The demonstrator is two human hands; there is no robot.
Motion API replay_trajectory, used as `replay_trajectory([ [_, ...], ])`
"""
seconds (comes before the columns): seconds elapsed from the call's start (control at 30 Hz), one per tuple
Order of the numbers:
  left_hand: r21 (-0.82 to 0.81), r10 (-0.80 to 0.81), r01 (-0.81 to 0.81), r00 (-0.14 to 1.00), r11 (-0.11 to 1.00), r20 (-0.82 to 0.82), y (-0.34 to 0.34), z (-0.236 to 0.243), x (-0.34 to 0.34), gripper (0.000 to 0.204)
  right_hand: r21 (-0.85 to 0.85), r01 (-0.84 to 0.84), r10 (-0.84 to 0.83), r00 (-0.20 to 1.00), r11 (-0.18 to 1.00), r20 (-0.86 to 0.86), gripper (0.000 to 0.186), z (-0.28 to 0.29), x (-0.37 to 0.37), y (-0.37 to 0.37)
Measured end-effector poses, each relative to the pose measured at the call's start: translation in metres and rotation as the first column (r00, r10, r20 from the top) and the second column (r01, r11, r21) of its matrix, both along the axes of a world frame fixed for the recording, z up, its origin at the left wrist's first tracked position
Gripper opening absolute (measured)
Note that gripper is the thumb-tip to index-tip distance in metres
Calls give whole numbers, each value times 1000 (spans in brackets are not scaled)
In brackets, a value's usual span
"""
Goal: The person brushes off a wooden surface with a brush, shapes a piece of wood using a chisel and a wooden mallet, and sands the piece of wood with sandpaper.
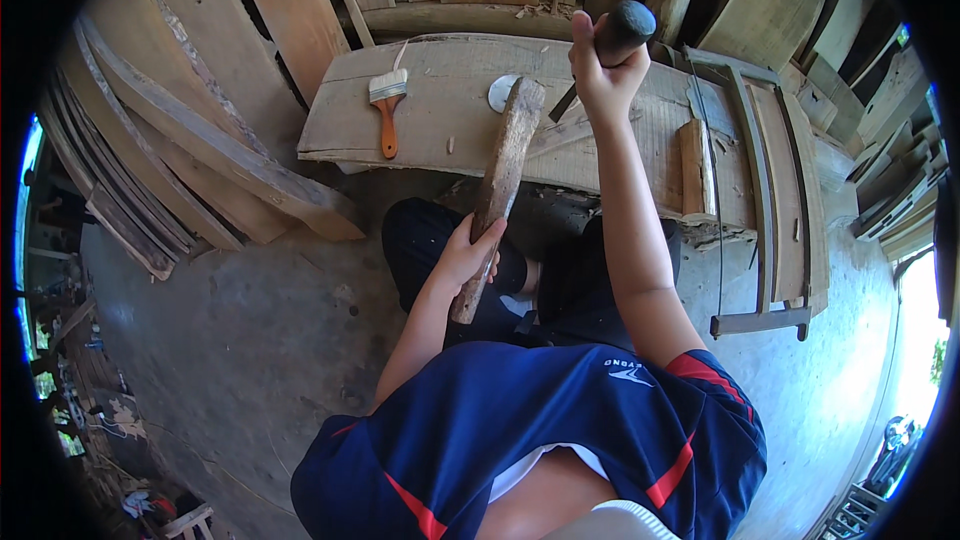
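My left hand (468, 258) is wrapped round a rough length of wood (510, 155) with bark-like brown faces. The wood slants up from my lap, its far end above the plank bench (440, 55). My right hand (608, 82) is raised over the bench, closed round a tool's thick dark handle (626, 24). A narrow dark part (563, 103) shows below that hand, apparently the same tool's blade; its exact kind I cannot tell. The tool and the wood look apart. A white round piece (502, 93) lies on the bench, partly behind the wood.
A paintbrush (388, 112) with an orange handle lies on the bench's left side. A short wood block (697, 168) sits to the right, beside a wooden frame saw (760, 190). Boards (210, 110) lean at left and behind. Concrete floor (250, 310) surrounds my legs.
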State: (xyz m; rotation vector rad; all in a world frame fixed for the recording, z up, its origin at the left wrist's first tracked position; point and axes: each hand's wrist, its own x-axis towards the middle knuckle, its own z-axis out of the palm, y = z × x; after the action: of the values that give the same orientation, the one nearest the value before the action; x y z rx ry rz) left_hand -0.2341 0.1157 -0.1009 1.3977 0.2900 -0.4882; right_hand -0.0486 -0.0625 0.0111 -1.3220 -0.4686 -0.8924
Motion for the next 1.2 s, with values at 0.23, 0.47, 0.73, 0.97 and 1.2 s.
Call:
replay_trajectory([
  [0.23, -8, -17, 17, 1000, 1000, -1, -9, 0, 0, 40, 26, 82, -82, 996, 996, -19, 27, 0, 6, 10],
  [0.47, -14, -25, 25, 999, 1000, -30, -8, 3, 3, 40, 20, 186, -186, 983, 982, -3, 30, 3, 13, 7],
  [0.73, 29, -27, 27, 1000, 999, -3, -8, 2, -2, 42, 33, 312, -312, 950, 950, 3, 24, 12, 24, 15],
  [0.97, 54, -14, 14, 1000, 998, 1, -9, 4, -3, 42, 51, 318, -317, 948, 947, -13, 25, 14, 26, 16],
  [1.2, 81, -35, 34, 999, 996, 6, -8, 3, -2, 41, 63, 294, -293, 956, 954, -20, 29, 5, 23, 11],
])
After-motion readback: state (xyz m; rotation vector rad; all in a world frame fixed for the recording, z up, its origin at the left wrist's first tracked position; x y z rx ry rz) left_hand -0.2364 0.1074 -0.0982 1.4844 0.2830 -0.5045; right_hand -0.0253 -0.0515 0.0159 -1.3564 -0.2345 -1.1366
